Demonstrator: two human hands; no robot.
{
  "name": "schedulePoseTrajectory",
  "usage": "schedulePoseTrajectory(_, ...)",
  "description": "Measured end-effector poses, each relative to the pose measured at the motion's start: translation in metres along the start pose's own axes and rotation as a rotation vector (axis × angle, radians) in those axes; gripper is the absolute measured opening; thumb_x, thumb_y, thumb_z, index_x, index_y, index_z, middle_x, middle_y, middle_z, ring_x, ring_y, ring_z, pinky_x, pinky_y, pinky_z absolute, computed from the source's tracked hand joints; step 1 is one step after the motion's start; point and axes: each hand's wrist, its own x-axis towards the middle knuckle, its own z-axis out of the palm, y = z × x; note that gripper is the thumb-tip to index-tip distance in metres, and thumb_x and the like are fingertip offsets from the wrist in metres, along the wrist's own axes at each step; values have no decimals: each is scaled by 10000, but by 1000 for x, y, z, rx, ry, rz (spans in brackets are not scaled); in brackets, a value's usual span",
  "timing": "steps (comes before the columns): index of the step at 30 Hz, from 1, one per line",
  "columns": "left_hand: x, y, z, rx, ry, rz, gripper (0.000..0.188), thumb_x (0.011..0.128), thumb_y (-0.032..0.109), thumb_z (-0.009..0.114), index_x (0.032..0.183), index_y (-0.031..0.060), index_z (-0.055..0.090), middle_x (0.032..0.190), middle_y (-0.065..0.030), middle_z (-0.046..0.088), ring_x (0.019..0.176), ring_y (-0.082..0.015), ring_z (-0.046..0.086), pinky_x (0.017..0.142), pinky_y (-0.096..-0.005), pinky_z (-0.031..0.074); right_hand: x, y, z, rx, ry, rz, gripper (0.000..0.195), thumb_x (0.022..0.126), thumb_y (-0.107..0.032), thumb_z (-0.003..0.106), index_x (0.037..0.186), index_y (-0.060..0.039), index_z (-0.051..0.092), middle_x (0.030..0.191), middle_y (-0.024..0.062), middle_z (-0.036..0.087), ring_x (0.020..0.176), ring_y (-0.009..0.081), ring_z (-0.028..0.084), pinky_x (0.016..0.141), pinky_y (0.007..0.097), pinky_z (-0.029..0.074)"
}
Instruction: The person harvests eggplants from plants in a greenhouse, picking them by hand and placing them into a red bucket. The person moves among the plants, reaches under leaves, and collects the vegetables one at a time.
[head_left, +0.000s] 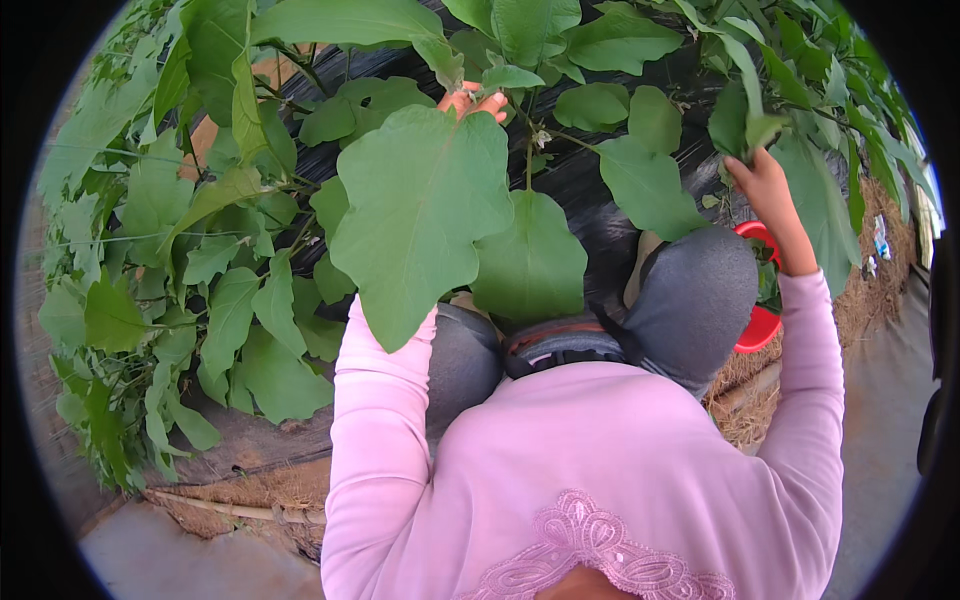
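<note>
My left hand (474, 103) reaches up among the leaves of an eggplant plant (530, 154). A large broad leaf (424, 214) hides most of that hand and the wrist; only some fingers show, close to a shoot, and what they hold is hidden. Out to the right, my right hand (761, 180) is raised with thumb and fingers pinched on green leaves (739, 124). Below it, a red bucket (756, 330) holds green leaves, partly covered by my forearm and knee. A pale flower (541, 138) hangs on the stem between my hands.
Black plastic mulch (592, 187) lies under the plants. Dense foliage (225, 262) crowds the left, crossed by thin green strings (112, 151). Straw (874, 292) lines the bed edge at right, beside a grey ground sheet (892, 420). My bent knees (694, 292) press close to the leaves.
</note>
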Motion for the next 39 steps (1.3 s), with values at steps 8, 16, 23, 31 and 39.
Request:
schedulePoseTrajectory(8,15,-6,-6,-50,-23,20,269,866,89,629,1066,-15,482,1082,-177,559,1025,-267,600,814,-363,569,-193,200,-49,-272,-307,456,187,806,-95,635,915,45,576,681,85,613,555,164,592,526,311,490)
schedulePoseTrajectory(16,-12,-8,5,112,58,4,311,874,161,640,1118,15,514,988,-68,611,969,-177,610,807,-313,535,-96,-34,-28,14,-61,23,191,884,-141,571,951,37,590,733,58,627,619,111,570,568,257,456)
schedulePoseTrajectory(23,-17,-14,15,98,-18,45,309,878,172,636,1121,22,517,997,-64,607,970,-177,610,812,-316,530,23,-137,101,423,-212,-377,421,890,-100,588,1276,18,469,1207,113,576,980,144,597,792,269,499)
schedulePoseTrajectory(31,-13,-14,5,65,-155,69,307,884,185,631,1125,30,521,1008,-59,602,971,-177,610,818,-318,524,59,-214,78,625,-93,-715,738,713,-4,489,1418,-36,274,1325,108,501,1237,223,444,1026,356,362)
schedulePoseTrajectory(39,-9,10,-1,-61,-89,109,261,915,238,591,1101,63,531,1058,-51,571,990,-190,604,842,-321,505,47,-195,82,658,-596,-534,529,701,103,398,1220,41,479,1053,107,610,1038,160,563,908,277,426)
